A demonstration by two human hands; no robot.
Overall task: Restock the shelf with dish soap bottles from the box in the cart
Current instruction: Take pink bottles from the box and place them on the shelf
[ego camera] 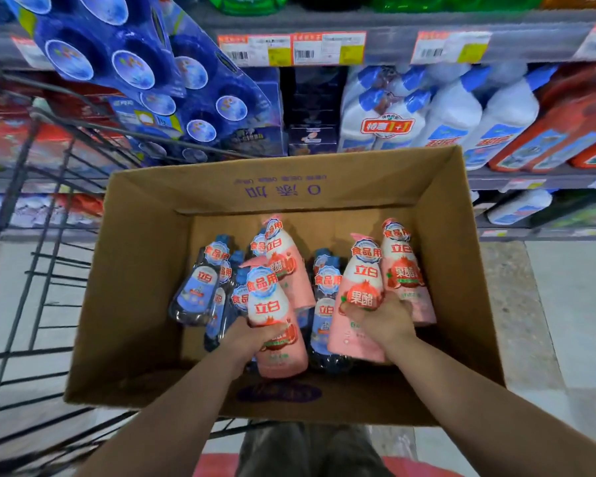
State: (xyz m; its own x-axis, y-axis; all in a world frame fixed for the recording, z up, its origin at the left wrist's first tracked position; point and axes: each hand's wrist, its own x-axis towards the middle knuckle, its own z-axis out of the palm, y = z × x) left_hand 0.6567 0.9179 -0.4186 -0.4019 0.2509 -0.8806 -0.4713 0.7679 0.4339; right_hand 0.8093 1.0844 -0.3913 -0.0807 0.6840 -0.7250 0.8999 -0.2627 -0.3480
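Red characters "立白" mark the pink plastic dish soap bottles [362,294] and the clear blue-labelled bottles [196,287], beneath round neck stickers [366,251] reading "食品用"; the pink ones add "果醋". The brown cardboard box [358,180] bears purple "0添加", upside down. A white twin-pack of bottles [386,127] on the grey shelf [530,173] reads "特惠1+1".

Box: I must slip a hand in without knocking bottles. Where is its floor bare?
Bare floor shows only along the far wall, behind the blue bottles and between the pink bottles' caps. The middle is packed; left hand and right hand each grip one.
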